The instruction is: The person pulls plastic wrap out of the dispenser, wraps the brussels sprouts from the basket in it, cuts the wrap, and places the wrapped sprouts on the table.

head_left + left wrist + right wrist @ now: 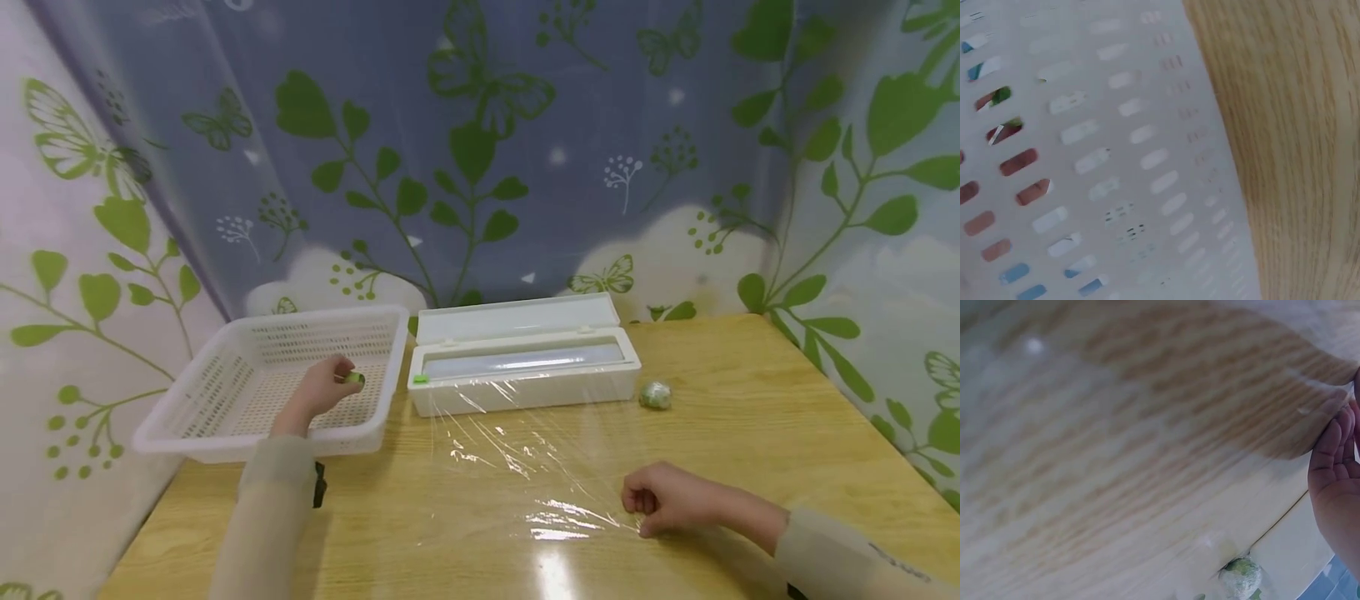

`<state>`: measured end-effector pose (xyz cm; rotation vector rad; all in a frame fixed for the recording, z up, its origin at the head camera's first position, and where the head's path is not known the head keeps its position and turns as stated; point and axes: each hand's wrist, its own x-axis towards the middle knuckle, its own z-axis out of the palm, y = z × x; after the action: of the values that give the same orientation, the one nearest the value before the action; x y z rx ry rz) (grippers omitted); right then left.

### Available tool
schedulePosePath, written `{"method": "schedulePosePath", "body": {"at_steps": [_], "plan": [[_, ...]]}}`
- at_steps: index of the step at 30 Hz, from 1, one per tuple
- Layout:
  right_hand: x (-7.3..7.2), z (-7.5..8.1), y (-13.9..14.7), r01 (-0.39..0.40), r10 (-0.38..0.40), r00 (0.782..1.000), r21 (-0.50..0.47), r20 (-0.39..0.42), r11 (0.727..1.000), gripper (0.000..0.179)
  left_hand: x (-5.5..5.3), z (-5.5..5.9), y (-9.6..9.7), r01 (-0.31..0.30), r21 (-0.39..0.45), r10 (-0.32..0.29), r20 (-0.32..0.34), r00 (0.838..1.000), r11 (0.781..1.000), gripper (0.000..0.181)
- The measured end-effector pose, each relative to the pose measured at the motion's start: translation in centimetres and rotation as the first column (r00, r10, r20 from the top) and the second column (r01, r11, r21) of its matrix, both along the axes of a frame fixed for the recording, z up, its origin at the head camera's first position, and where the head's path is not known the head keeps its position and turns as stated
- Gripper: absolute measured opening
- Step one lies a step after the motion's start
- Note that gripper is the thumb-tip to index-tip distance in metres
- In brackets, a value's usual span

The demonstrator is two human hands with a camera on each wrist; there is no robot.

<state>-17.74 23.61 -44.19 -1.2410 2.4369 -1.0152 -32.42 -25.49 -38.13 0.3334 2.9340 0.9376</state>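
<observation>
In the head view my left hand (324, 387) is over the white plastic basket (393, 358), holding a small green piece (354, 378) with a dark end. The left wrist view shows mostly the slotted basket wall (1141, 134); parts of the hand show through the slots. My right hand (667, 498) pinches a corner of clear cling film (517, 467), stretched from the white cling film box (525, 392) over the table. The right wrist view also shows the right hand (1335, 469) gripping the film edge.
The box's lid (517, 318) stands raised, with the film roll (525, 360) inside. A small green film-wrapped ball (656, 395) sits just right of the box. Behind the wooden table (720, 392) hangs a leaf-patterned curtain (570, 167).
</observation>
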Motion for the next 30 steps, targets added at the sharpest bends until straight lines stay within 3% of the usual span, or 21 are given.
{"method": "schedulePosePath", "body": {"at_steps": [5, 8, 13, 17, 21, 24, 30], "plan": [[0.0, -0.2, -0.2, -0.005, 0.005, 1.000, -0.001, 0.016, 1.000, 0.025, 0.9, 0.8, 0.2, -0.007, 0.098, 0.014, -0.065, 0.998, 0.995, 0.036], [0.1, -0.1, -0.3, -0.008, 0.008, 1.000, -0.003, 0.026, 1.000, 0.025, 1.5, 1.5, 0.4, 0.009, 0.178, 0.003, -0.065, 0.998, 0.984, 0.039], [0.1, 0.2, -0.3, -0.002, 0.002, 1.000, 0.003, 0.025, 1.000, 0.026, 2.2, 2.5, 1.2, 0.039, 0.345, -0.033, -0.024, 0.999, 0.938, 0.037], [0.1, 0.5, -0.3, -0.002, 0.002, 1.000, 0.010, 0.020, 1.000, 0.026, 3.1, 3.6, 2.5, 0.039, 0.424, -0.041, -0.005, 0.999, 0.905, 0.039], [0.0, 0.7, -0.2, -0.005, 0.004, 1.000, 0.014, 0.019, 1.000, 0.026, 4.2, 4.5, 4.4, 0.049, 0.469, -0.064, 0.017, 0.998, 0.882, 0.040], [0.0, 0.7, -0.2, -0.003, 0.003, 1.000, 0.012, 0.021, 1.000, 0.027, 4.6, 4.9, 6.0, 0.095, 0.495, -0.116, 0.013, 0.993, 0.864, 0.041], [0.0, 0.5, -0.4, -0.012, 0.012, 0.999, 0.003, 0.030, 1.000, 0.026, 5.1, 4.6, 9.4, 0.206, 0.479, -0.219, -0.028, 0.975, 0.853, 0.036]]}}
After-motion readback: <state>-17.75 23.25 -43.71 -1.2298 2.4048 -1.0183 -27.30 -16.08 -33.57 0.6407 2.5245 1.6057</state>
